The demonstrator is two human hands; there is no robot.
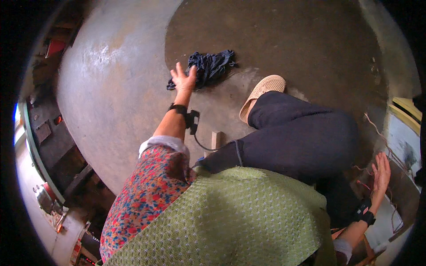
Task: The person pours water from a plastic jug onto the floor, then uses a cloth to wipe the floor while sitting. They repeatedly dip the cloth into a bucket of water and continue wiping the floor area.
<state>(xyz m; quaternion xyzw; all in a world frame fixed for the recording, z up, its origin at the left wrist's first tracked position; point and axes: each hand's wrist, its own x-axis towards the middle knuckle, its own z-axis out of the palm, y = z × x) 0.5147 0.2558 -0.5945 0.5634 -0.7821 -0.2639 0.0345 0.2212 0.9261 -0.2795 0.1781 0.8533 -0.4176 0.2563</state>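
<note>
A dark blue, crumpled cloth (213, 68) lies on the concrete floor (109, 99) in front of me. Over its left end I see my left hand (183, 80), fingers spread and nothing gripped. Whether the fingertips touch the fabric I cannot tell. Far to the right, my right hand (381, 173) is held out beside my knee, empty, with its fingers extended. Thin twigs or wires (379, 128) are near it, close to a pale panel (404, 143). Black straps with small devices sit on both wrists.
A dark, wet-looking patch (299, 40) covers the floor beyond the cloth. My foot in a beige slipper (264, 89) is right of the cloth. A wooden post (216, 140) rises near my leg. Along the left stand dark shelving (60, 146) and a metal pot (45, 198).
</note>
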